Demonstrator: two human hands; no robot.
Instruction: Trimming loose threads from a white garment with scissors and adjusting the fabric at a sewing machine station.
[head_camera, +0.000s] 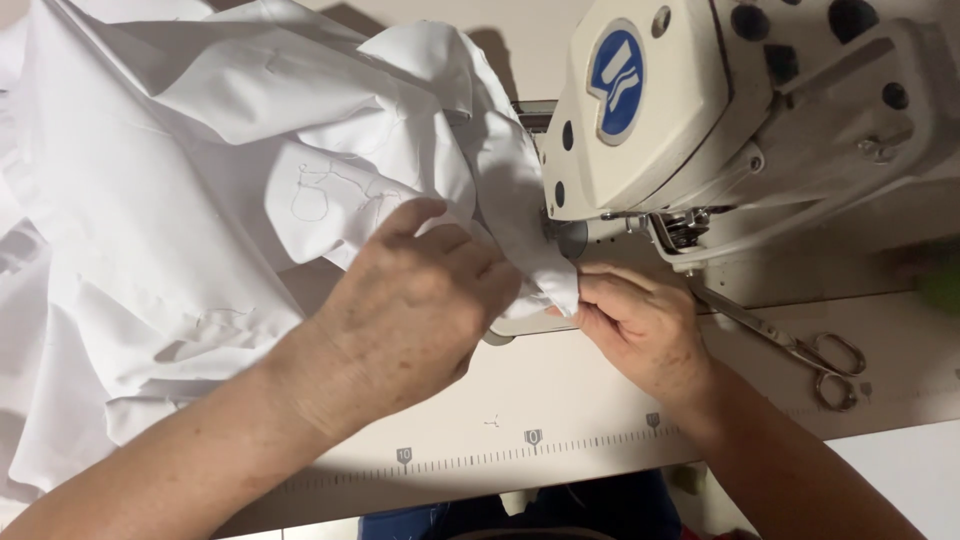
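your left forearm comes in from the lower left, nearest you, and its hand (415, 310) lies knuckles up over the cloth (200, 200), fingers curled down and closed on a fold of it, thumb reaching up along the fabric. your right hand (640, 330) comes in from the lower right, wrist bent, fingers drawn together in a pinch on the narrow end of the same cloth just under the machine (720, 110) head. the two hands sit close, nearly touching, with that folded end between them.

the cloth is white, plain and much creased, with loose thread ends lying on it. its bulk is heaped over the left half of the table (560, 400), and it narrows to the right into a folded point whose long axis runs from the upper left down toward the needle area; whether it lies under the foot you cannot tell, as fabric hides it.

the machine is cream with a blue round badge. scissors (800, 345) lie to the right of your right hand, handles to the right, apart from it. a printed ruler (530, 450) runs along the table's near edge.
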